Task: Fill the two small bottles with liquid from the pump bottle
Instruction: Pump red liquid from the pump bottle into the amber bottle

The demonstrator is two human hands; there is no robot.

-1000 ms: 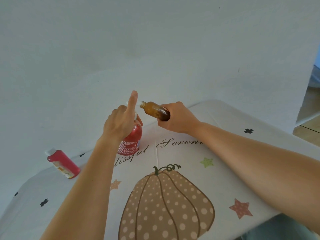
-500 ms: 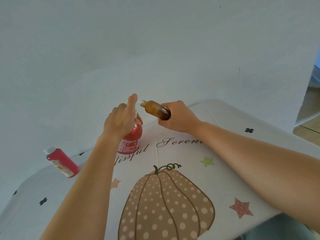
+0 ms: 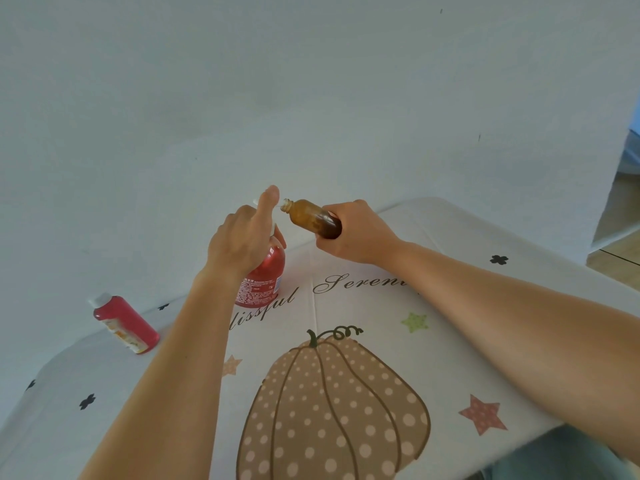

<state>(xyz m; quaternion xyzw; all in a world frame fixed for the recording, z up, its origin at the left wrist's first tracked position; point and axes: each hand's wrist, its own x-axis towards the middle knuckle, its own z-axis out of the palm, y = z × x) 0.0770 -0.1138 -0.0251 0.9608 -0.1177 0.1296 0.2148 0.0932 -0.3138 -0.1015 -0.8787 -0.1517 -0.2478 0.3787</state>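
A red pump bottle (image 3: pixel 264 282) stands on the table near the middle. My left hand (image 3: pixel 244 237) is wrapped around its neck from above, with the index finger stretched over the pump head, which is mostly hidden. My right hand (image 3: pixel 356 232) grips the base of a small amber glass bottle (image 3: pixel 311 218), tilted with its open mouth against the pump's spout beside my left fingertip. A small red bottle (image 3: pixel 126 323) with a white cap lies on its side at the left.
The table (image 3: pixel 450 306) wears a white cloth printed with a dotted pumpkin, stars and script lettering. A plain white wall stands right behind it. The table's right edge drops to a wooden floor (image 3: pixel 616 251).
My left index finger came down onto the pump head from its raised position, then lifted slightly. The amber bottle stays at the spout.
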